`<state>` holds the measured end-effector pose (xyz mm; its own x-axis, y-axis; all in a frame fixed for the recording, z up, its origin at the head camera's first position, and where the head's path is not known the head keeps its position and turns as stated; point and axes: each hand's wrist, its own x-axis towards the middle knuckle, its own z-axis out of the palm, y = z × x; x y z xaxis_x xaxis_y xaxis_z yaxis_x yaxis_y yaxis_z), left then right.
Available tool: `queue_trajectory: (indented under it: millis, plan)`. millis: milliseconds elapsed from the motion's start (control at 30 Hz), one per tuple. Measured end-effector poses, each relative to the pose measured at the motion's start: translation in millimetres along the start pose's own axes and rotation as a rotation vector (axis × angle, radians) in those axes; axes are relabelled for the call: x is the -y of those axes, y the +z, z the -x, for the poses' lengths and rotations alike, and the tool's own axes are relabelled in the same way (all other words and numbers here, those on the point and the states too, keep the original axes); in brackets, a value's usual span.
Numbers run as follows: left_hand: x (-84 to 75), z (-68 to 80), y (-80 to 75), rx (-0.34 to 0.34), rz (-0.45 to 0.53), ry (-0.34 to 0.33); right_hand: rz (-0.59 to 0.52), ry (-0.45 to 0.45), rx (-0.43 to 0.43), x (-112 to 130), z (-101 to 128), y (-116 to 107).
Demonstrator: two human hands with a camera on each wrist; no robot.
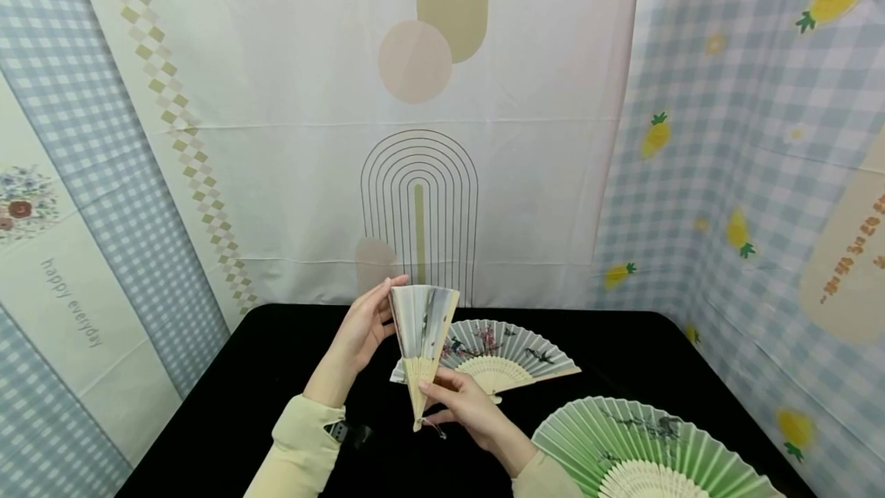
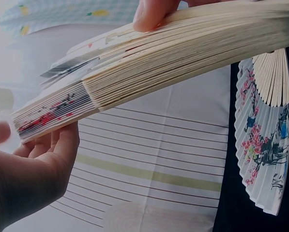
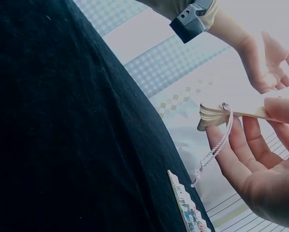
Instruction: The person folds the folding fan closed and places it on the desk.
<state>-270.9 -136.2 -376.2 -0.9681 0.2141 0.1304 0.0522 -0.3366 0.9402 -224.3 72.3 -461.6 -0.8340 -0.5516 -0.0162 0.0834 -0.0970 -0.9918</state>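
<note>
A partly spread folding fan [image 1: 423, 325], with pale wooden ribs and a grey-white pleated leaf, is held upright above the table. My right hand [image 1: 466, 406] grips its ribs near the narrow end, thumb in front. From that end hangs a thin looped cord with a tassel [image 3: 213, 153]. My left hand [image 1: 362, 325] is at the leaf's upper left edge, its fingers loosely bent against the side. In the left wrist view, the fingers [image 2: 62, 142] lie under the stacked pleats [image 2: 57, 111], which show red and black print. The thumb of the right hand presses the ribs.
Behind the held fan, a spread white fan [image 1: 508, 352] with pink blossoms lies on the black table [image 1: 276, 360]. A spread green fan [image 1: 643, 436] lies at the front right. Patterned cloth hangs [image 1: 304, 175] rise around the back and sides.
</note>
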Motion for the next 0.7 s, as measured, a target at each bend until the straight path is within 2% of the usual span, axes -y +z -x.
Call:
queue_trajectory:
  millis: [167, 300, 467, 700]
  plan:
    - [2.8, -0.8, 1.1, -0.008, -0.049, 0.006, 0.004, -0.011, -0.009, -1.6, 0.4, 0.3]
    - [5.7, 1.0, -1.2, -0.016, -0.065, -0.014, 0.007, -0.002, -0.007, -4.9, 0.5, 2.8]
    - [6.8, 0.6, -1.9, -0.001, -0.066, -0.022, 0.017, -0.004, -0.023, -5.5, 0.5, 4.0]
    - [3.8, 0.2, -0.4, -0.017, -0.062, -0.014, 0.018, -0.005, -0.015, -2.6, -0.3, 3.2]
